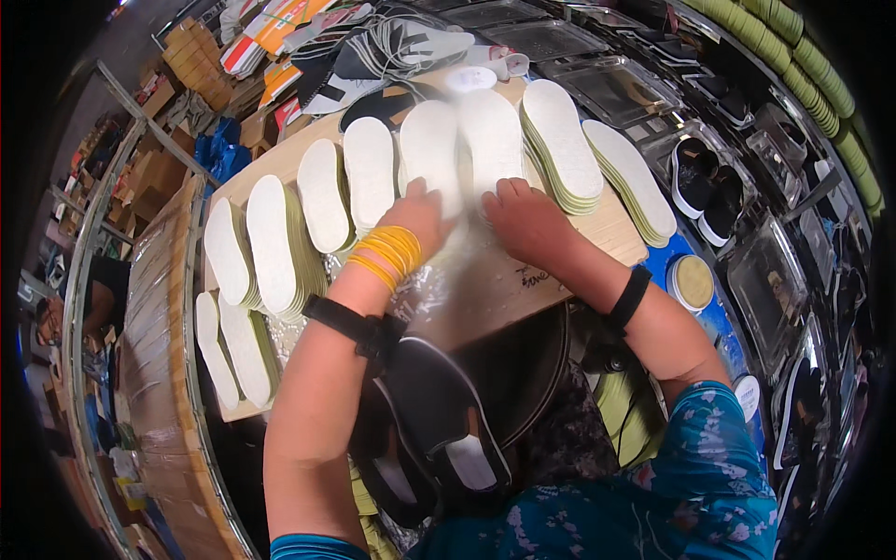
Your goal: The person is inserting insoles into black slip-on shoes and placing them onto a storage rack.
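Stacks of white-topped, green-edged shoe insoles (322,196) stand in an arc on a wooden board (467,317). My left hand (425,219), with yellow rubber bands round its wrist, is closed at the near end of a white insole (431,140) in the middle. Just to its right, my right hand (530,219) is closed on the near end of another insole (490,135). These two insoles look slightly blurred. My fingers partly hide their near ends, and how many layers each hand grips cannot be seen. Dark straps circle both my forearms.
Black shoes (443,401) lie near my lap. Right of the board are a round tub (691,283) and a rack with dark shoes (714,191). Shoe uppers and laces (387,51) pile up behind. A person (93,299) is at the far left, beyond a metal frame.
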`<act>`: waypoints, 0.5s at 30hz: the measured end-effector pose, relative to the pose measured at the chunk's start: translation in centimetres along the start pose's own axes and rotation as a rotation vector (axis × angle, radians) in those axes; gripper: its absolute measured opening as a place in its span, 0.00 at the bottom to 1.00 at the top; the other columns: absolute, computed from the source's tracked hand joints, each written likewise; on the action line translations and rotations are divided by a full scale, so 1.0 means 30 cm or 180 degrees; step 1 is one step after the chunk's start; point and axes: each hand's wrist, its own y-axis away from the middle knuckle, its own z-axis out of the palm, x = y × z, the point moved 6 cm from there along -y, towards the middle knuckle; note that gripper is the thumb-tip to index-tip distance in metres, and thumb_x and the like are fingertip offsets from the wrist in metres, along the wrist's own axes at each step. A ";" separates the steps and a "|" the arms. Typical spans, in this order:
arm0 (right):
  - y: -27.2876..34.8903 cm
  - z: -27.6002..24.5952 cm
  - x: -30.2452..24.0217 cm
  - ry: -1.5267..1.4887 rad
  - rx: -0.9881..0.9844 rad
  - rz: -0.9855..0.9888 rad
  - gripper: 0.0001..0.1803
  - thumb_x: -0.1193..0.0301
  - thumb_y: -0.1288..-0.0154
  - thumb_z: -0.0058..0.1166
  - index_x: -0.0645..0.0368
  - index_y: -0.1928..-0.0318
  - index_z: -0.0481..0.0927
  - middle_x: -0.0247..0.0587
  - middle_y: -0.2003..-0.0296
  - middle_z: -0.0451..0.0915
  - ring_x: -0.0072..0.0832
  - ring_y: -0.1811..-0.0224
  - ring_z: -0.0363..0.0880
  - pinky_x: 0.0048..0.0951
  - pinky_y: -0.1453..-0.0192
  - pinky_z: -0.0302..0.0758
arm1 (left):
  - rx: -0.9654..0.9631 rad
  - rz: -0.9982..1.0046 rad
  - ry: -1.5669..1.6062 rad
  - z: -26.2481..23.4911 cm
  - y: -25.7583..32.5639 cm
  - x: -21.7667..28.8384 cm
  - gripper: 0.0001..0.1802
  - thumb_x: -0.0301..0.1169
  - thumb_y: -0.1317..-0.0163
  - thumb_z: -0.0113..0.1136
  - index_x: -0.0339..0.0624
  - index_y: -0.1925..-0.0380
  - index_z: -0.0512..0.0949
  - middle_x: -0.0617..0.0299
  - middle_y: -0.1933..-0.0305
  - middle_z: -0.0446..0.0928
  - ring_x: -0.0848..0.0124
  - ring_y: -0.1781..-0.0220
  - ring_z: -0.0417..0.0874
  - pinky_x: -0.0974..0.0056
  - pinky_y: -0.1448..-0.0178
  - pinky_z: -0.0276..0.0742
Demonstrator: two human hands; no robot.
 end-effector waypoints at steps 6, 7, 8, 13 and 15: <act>-0.021 0.025 0.009 -0.0564 -0.0110 0.0012 0.03 0.74 0.52 0.45 0.60 0.75 0.71 0.43 0.76 0.70 0.37 0.67 0.71 0.35 0.66 0.71 | 0.0387 0.0192 -0.0393 0.001 0.011 -0.044 0.09 0.30 0.48 0.50 0.36 0.68 0.71 0.45 0.59 0.72 0.49 0.59 0.76 0.54 0.53 0.73; -0.028 0.007 0.009 -0.0748 -0.0064 0.0048 0.03 0.75 0.52 0.45 0.60 0.74 0.72 0.45 0.75 0.71 0.40 0.67 0.71 0.37 0.64 0.70 | 0.0306 -0.0007 -0.0563 0.019 0.008 -0.063 0.08 0.26 0.52 0.51 0.36 0.69 0.71 0.47 0.63 0.72 0.51 0.61 0.77 0.55 0.56 0.74; -0.020 -0.012 0.014 -0.0939 -0.0027 0.0077 0.04 0.76 0.52 0.44 0.61 0.74 0.72 0.47 0.74 0.72 0.43 0.67 0.71 0.40 0.63 0.70 | 0.0582 0.0155 -0.0505 0.022 0.024 -0.061 0.09 0.23 0.53 0.51 0.37 0.69 0.71 0.49 0.65 0.73 0.53 0.61 0.78 0.57 0.58 0.75; -0.004 -0.123 0.098 -0.0870 0.0370 0.0678 0.11 0.78 0.49 0.44 0.62 0.64 0.75 0.51 0.67 0.77 0.46 0.62 0.75 0.41 0.58 0.70 | 0.1866 0.0013 -0.0350 -0.155 0.117 -0.053 0.10 0.30 0.50 0.53 0.39 0.66 0.72 0.52 0.65 0.75 0.56 0.60 0.77 0.57 0.56 0.74; -0.008 -0.288 0.130 -0.0595 0.0972 0.0859 0.17 0.82 0.47 0.45 0.58 0.55 0.76 0.49 0.60 0.77 0.42 0.56 0.76 0.35 0.51 0.71 | 0.2540 -0.0164 0.0322 -0.296 0.221 -0.058 0.10 0.32 0.47 0.50 0.39 0.66 0.72 0.50 0.66 0.75 0.54 0.61 0.76 0.56 0.57 0.73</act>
